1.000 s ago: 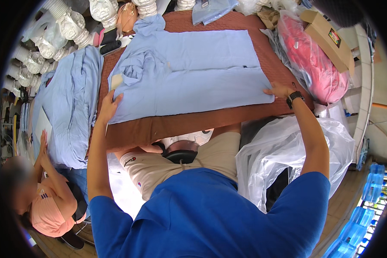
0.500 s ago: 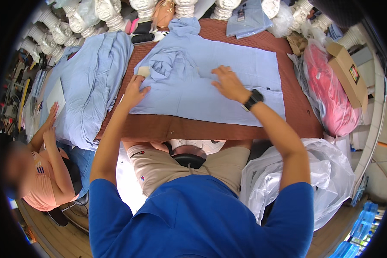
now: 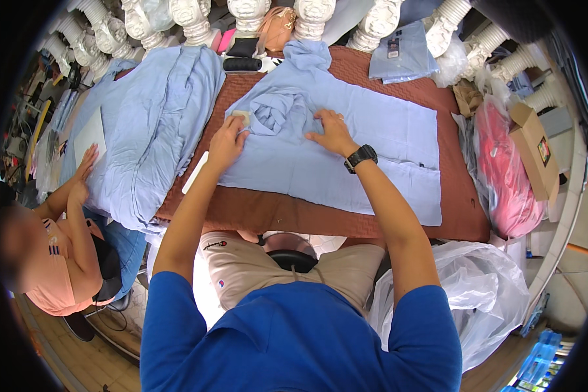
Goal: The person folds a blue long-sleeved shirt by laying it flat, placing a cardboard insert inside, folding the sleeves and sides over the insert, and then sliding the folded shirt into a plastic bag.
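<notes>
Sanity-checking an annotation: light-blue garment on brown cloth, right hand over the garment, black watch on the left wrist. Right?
Not quite: the black watch is on the right wrist; the left wrist is bare. The head view shows it. The rest holds: light-blue garment on brown cloth, right hand over the garment.

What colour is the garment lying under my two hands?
The garment is light blue, as the head view shows best.

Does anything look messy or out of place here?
One patch: the light blue, thin cloth has a crumpled, swirled bunch between the left hand and right hand, odd beside its flatter right side. No spill shows.
</notes>
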The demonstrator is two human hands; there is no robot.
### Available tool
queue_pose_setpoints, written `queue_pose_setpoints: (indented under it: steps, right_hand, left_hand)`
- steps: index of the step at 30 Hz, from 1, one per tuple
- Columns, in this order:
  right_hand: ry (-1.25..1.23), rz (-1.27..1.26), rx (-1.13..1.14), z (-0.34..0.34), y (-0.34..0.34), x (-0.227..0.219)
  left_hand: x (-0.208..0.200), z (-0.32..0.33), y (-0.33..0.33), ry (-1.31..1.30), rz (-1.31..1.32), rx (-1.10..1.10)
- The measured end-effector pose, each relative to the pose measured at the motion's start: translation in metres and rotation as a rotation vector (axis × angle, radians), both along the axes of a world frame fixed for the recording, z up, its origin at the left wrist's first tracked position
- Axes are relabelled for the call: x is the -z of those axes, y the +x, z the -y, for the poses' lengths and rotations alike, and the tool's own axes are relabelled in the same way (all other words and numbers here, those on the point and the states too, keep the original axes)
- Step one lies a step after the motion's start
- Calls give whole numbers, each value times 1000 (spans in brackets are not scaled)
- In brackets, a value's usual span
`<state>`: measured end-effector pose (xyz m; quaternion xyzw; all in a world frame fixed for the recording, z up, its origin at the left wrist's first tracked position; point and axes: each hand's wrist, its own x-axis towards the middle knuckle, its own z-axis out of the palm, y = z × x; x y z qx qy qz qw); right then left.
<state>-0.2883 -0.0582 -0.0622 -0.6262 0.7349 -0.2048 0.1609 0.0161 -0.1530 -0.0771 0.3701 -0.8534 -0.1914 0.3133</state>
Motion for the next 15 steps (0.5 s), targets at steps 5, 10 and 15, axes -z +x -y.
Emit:
queue_pose_setpoints:
  steps: [5, 10, 15]
  right_hand:
    - [-264, 5, -138, 43, 4, -14]
    - [7, -86, -28, 78, 24, -17]
    - [27, 0, -67, 87, 17, -14]
  left_hand:
    - [8, -6, 2, -125, -30, -35]
    - [-15, -1, -9, -70, 112, -7]
    - [-18, 14, -8, 66, 177, 37]
